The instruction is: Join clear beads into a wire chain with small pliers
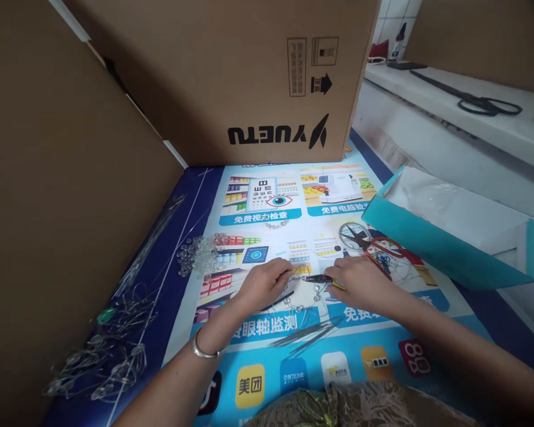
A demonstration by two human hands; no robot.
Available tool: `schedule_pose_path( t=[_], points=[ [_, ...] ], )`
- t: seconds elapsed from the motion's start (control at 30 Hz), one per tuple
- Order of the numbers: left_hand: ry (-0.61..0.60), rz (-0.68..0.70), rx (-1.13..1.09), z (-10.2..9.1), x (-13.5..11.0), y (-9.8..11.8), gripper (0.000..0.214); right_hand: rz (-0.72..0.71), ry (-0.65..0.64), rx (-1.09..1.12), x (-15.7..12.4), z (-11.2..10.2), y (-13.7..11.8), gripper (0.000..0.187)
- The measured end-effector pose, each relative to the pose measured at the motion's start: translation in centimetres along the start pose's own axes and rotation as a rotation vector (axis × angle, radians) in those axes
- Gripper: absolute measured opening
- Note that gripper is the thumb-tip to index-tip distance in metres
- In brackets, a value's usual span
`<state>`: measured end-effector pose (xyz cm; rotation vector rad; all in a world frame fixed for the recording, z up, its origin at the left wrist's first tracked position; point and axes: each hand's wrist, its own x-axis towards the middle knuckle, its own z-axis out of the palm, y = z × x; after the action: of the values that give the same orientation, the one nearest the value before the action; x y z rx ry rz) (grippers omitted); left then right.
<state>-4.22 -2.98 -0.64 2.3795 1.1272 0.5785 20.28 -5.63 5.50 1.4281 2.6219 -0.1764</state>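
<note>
Gripping pliers [318, 279] in the right hand [358, 283], left hand [264, 286] pinching a beaded strand [299, 308] at their tip, turquoise box [445, 252] at right holding clear plastic [431, 196], loose beads [200, 255] heaped left

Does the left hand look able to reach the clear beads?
Probably yes: nothing seems to stand between the left hand and the beads nearby, though it looks busy beside the pliers.

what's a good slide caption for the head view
Right hand points slim dark-nosed metal pliers toward left hand, near clear round beads.
</note>
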Motion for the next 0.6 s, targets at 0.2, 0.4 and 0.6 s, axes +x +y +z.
schedule_pose_path(
  t=[0.2, 0.4, 0.6],
  points=[
    [0.023, -0.018, 0.044, 0.7, -0.2, 0.2, 0.014, -0.076, 0.081, -0.073, 0.5, -0.3, -0.6, 0.021],
    [0.027, -0.062, 0.044, 1.2, -0.4, 0.6, 0.015, -0.134, 0.162, -0.134, 0.9, 0.5, -1.1, 0.014],
    [0.038, -0.122, 0.133, 1.3, -0.4, 0.8, 0.017, -0.175, 0.204, -0.173, 0.8, 1.2, -1.4, 0.011]
  ],
)
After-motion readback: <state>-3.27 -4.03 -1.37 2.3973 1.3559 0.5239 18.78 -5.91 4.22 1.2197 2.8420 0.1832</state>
